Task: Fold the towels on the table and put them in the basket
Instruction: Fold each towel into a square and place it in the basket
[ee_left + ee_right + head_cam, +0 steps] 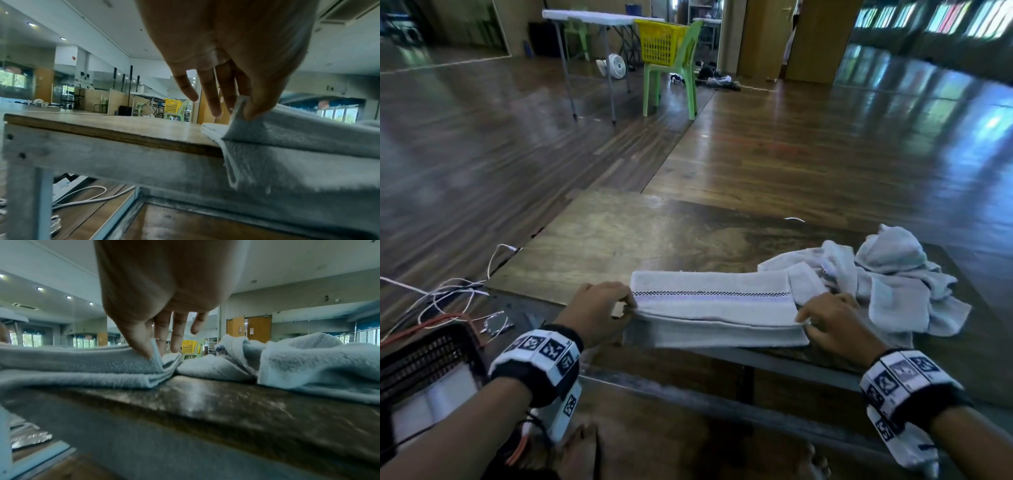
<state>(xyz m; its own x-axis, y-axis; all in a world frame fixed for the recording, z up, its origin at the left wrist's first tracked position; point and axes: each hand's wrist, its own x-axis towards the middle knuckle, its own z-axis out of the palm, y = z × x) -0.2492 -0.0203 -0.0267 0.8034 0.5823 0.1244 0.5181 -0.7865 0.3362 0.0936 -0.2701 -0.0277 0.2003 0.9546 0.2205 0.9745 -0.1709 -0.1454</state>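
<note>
A white towel (712, 301) with a dark checked stripe lies folded lengthwise along the near edge of the low wooden table (640, 233), its lower layer hanging over the edge. My left hand (599, 308) pinches the towel's left corner (240, 110) between thumb and fingers. My right hand (828, 318) pinches the right corner (155, 350) the same way. A heap of crumpled white towels (887, 281) lies just right of the folded one. A dark basket (424, 363) holding a folded white towel sits on the floor at my lower left.
White and orange cables (445, 298) trail over the floor left of the table. Far back stand a green chair (674, 72) carrying a yellow basket (661, 41), a white folding table (599, 17) and a small fan (616, 65).
</note>
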